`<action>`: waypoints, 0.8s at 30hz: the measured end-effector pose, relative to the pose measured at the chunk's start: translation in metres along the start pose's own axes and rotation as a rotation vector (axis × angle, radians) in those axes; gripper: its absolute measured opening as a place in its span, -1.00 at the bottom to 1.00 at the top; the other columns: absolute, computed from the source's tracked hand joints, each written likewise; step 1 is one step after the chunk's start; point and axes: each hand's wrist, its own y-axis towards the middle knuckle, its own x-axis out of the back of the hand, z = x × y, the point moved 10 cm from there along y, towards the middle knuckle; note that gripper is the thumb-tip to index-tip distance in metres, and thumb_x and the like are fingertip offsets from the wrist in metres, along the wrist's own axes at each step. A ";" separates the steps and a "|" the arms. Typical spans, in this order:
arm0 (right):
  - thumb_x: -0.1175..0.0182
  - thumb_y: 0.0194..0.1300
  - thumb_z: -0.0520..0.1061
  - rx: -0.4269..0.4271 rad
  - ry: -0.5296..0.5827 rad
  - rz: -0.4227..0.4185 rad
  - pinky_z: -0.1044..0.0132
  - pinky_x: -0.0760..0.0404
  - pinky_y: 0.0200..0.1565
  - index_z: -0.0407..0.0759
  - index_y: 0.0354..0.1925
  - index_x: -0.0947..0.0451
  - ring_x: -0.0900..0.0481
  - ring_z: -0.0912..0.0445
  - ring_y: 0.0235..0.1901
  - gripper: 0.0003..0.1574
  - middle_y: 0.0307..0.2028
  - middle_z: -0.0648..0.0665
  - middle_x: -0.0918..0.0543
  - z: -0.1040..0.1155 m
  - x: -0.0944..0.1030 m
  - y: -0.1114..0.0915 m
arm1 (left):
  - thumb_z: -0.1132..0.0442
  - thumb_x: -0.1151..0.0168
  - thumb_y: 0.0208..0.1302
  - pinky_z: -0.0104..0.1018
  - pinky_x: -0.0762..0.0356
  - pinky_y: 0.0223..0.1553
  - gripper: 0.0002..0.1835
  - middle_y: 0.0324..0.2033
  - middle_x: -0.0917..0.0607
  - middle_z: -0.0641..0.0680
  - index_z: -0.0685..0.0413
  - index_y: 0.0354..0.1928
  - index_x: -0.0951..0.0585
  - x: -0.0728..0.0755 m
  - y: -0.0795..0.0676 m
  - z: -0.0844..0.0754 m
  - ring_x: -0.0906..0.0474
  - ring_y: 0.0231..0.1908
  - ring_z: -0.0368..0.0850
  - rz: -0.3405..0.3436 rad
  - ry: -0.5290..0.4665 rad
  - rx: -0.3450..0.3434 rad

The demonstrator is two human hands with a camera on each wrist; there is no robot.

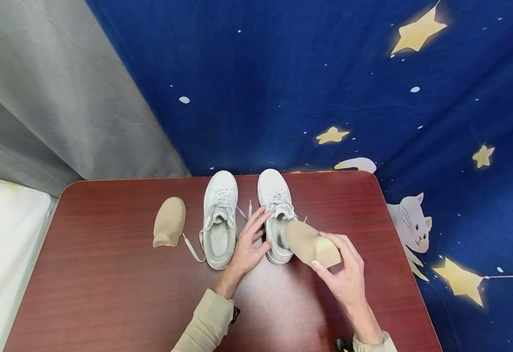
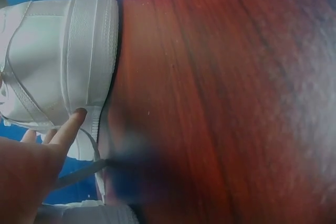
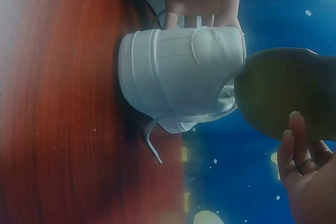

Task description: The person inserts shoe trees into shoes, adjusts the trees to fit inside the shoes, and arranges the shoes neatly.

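Note:
Two white lace-up sneakers stand side by side on the table, toes toward the far edge. My left hand [image 1: 246,250] is beside the right sneaker [image 1: 274,185], fingers fairly straight; in the left wrist view a fingertip touches the sneaker's side [image 2: 39,51]. Between thumb and fingers, my right hand [image 1: 348,275] grips a beige shoe tree [image 1: 302,238]. Its rounded end is at the right sneaker's opening, tilted down toward it. In the right wrist view, the shoe tree [image 3: 283,90] appears beside the heel collar; whether they touch I cannot tell.
The left sneaker [image 1: 220,188] has a loose lace [image 1: 192,248] trailing onto the reddish wooden table [image 1: 107,293]. Farther left lies a second beige shoe tree [image 1: 170,220]. A blue starry curtain [image 1: 261,98] hangs behind the table, with a grey curtain [image 1: 63,88] to its left.

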 end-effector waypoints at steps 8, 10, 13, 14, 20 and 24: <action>-0.46 -0.22 -0.26 0.012 -0.004 0.025 0.50 -0.42 0.01 -0.37 0.04 -0.60 -0.58 0.18 -0.09 -0.28 -0.11 -0.20 -0.67 0.012 -0.008 0.006 | 0.72 -0.13 0.03 0.38 -0.40 0.08 -0.27 0.42 -0.17 0.46 0.35 0.36 -0.39 0.000 0.002 0.002 -0.27 0.34 0.32 -0.006 -0.038 -0.003; -0.47 -0.21 -0.23 0.009 -0.005 0.038 0.48 -0.42 0.00 -0.33 0.06 -0.60 -0.58 0.16 -0.10 -0.26 -0.10 -0.18 -0.67 0.004 -0.011 0.002 | 0.72 -0.11 0.06 0.38 -0.37 0.10 -0.28 0.43 -0.16 0.45 0.35 0.36 -0.39 0.000 0.001 0.003 -0.25 0.35 0.31 -0.005 -0.047 0.003; -0.51 -0.20 -0.17 0.002 -0.020 0.056 0.48 -0.43 -0.01 -0.25 0.10 -0.61 -0.58 0.15 -0.12 -0.22 -0.09 -0.13 -0.68 -0.005 -0.015 -0.002 | 0.72 -0.10 0.10 0.37 -0.34 0.13 -0.30 0.44 -0.14 0.43 0.35 0.36 -0.39 0.000 0.001 0.004 -0.22 0.37 0.29 -0.004 -0.063 0.015; -0.51 -0.20 -0.15 0.000 -0.027 0.061 0.47 -0.43 -0.02 -0.23 0.11 -0.61 -0.58 0.15 -0.12 -0.21 -0.08 -0.12 -0.68 -0.008 -0.016 -0.003 | 0.72 -0.09 0.11 0.36 -0.34 0.14 -0.30 0.44 -0.14 0.43 0.34 0.36 -0.39 -0.001 0.001 0.005 -0.22 0.37 0.28 -0.003 -0.066 0.019; -0.51 -0.21 -0.18 -0.005 -0.059 0.070 0.48 -0.41 -0.05 -0.25 0.13 -0.60 -0.57 0.13 -0.17 -0.19 -0.11 -0.14 -0.67 -0.001 -0.021 0.000 | 0.70 -0.09 0.16 0.29 -0.38 0.15 -0.34 0.45 -0.13 0.42 0.34 0.37 -0.39 -0.001 0.002 0.007 -0.23 0.37 0.25 -0.001 -0.077 0.034; -0.51 -0.19 -0.20 -0.024 -0.088 0.063 0.49 -0.40 -0.06 -0.27 0.11 -0.60 -0.57 0.11 -0.18 -0.21 -0.12 -0.13 -0.67 0.005 -0.024 0.003 | 0.70 -0.10 0.17 0.28 -0.39 0.15 -0.34 0.46 -0.13 0.41 0.34 0.36 -0.39 -0.002 0.002 0.007 -0.23 0.38 0.25 -0.002 -0.086 0.033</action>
